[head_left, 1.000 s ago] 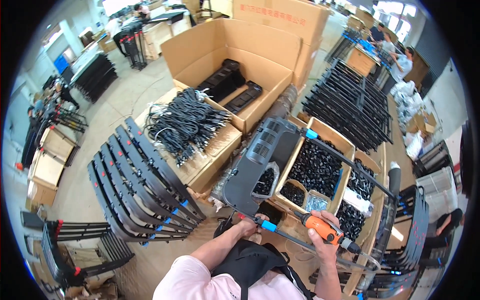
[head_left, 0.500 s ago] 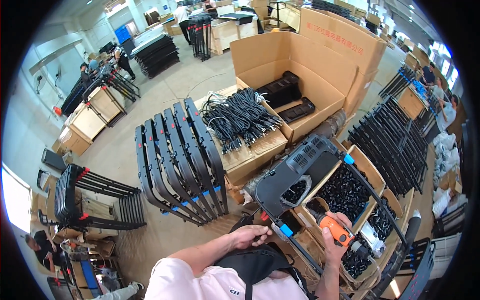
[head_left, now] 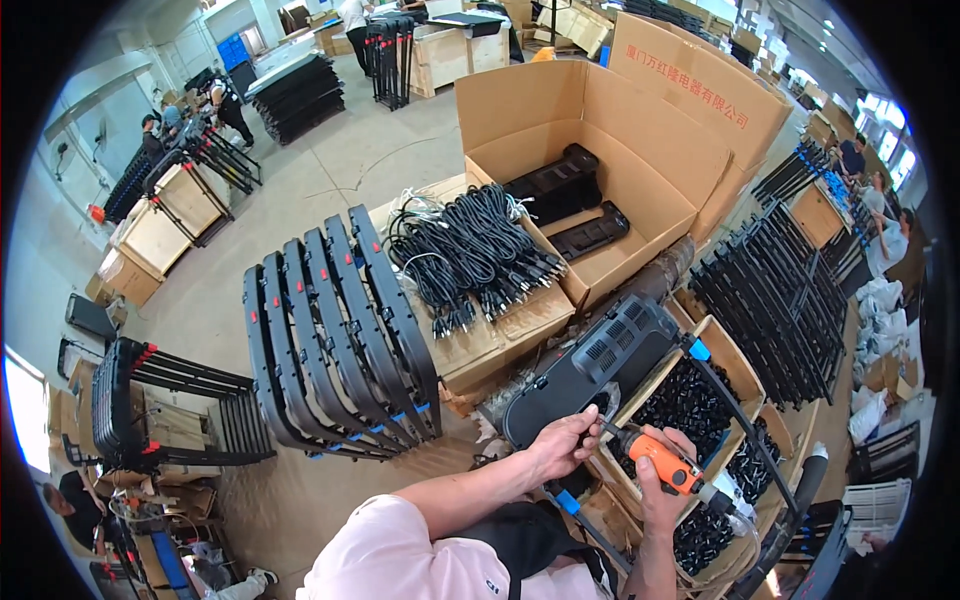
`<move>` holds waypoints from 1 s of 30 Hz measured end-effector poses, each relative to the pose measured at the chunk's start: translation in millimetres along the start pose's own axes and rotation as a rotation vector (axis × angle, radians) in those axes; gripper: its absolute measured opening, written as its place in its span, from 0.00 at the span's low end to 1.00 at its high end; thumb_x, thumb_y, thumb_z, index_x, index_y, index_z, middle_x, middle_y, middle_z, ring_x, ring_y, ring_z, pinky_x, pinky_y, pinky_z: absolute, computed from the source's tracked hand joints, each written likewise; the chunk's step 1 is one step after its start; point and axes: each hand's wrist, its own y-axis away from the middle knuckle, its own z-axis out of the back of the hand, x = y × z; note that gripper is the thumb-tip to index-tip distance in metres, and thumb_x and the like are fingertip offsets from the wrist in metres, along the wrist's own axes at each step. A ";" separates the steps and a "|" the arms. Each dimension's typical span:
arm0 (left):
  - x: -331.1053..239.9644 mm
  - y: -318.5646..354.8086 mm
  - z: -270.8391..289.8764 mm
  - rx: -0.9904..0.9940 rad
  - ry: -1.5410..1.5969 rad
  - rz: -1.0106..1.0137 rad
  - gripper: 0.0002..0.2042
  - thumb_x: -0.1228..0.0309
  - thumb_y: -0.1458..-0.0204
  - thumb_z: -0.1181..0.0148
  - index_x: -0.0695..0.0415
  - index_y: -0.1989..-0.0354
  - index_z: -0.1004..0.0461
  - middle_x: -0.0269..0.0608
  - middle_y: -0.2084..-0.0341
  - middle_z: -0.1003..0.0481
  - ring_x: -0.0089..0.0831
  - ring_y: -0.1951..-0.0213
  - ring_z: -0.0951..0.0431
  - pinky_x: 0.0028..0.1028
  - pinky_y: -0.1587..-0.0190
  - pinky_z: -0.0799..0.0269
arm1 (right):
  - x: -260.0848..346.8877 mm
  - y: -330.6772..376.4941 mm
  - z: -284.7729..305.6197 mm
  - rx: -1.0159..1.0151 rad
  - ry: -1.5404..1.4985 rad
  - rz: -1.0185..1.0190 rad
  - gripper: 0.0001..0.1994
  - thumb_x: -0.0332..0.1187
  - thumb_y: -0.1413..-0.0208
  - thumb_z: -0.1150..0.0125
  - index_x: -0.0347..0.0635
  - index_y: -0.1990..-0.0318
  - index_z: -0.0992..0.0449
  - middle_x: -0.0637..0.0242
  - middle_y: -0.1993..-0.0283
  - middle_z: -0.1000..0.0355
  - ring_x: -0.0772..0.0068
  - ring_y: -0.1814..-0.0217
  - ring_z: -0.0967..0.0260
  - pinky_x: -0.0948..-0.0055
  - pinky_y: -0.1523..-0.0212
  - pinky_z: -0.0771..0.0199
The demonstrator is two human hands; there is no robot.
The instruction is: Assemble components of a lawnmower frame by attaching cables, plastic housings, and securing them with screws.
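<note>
An orange power screwdriver (head_left: 668, 463) with a hose at its rear end is gripped in my right hand (head_left: 660, 492), its tip pointing up and left. My left hand (head_left: 562, 447) is closed in a pinch right by that tip. Whatever its fingers hold is too small to make out. Just beyond both hands lies a black plastic console (head_left: 598, 352) with vent slots, part of a frame whose dark tubes carry blue clips (head_left: 698, 349). Beneath the tubes, a wooden bin (head_left: 722, 330) holds many small black parts (head_left: 690, 405).
Left of me stands a row of black curved frames (head_left: 335, 330). Bundled black cables (head_left: 480, 250) lie on a carton beside a large open cardboard box (head_left: 640, 200) with black plastic parts. More black frames (head_left: 775, 300) are stacked at right. People work in the background.
My left hand has moved right and up, from beside the frame's blue clip to the screwdriver's tip. The view has shifted slightly; my right hand keeps hold of the screwdriver.
</note>
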 end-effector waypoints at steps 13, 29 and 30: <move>-54.3 -84.8 -18.1 0.063 0.049 0.092 0.13 0.57 0.29 0.42 0.55 0.54 0.24 0.25 0.74 0.32 0.16 0.76 0.38 0.17 0.80 0.46 | -18.1 -92.5 -23.2 -0.031 0.295 0.047 0.27 0.27 0.43 0.32 0.32 0.38 0.34 0.46 0.42 0.24 0.58 0.40 0.26 0.56 0.33 0.30; -129.0 -52.6 13.7 -0.072 -0.290 -0.147 0.12 0.71 0.32 0.50 0.62 0.48 0.24 0.24 0.76 0.36 0.15 0.79 0.41 0.19 0.78 0.48 | -10.5 -187.9 -67.3 -0.078 0.300 -0.099 0.27 0.25 0.45 0.29 0.35 0.37 0.31 0.51 0.42 0.21 0.62 0.39 0.24 0.59 0.33 0.27; -138.0 -52.5 12.9 -0.103 -0.383 -0.174 0.12 0.71 0.33 0.49 0.62 0.50 0.22 0.23 0.76 0.36 0.14 0.79 0.42 0.18 0.78 0.48 | -10.3 -191.2 -64.3 -0.078 0.291 -0.118 0.27 0.24 0.45 0.29 0.36 0.38 0.31 0.51 0.42 0.21 0.62 0.39 0.24 0.60 0.33 0.27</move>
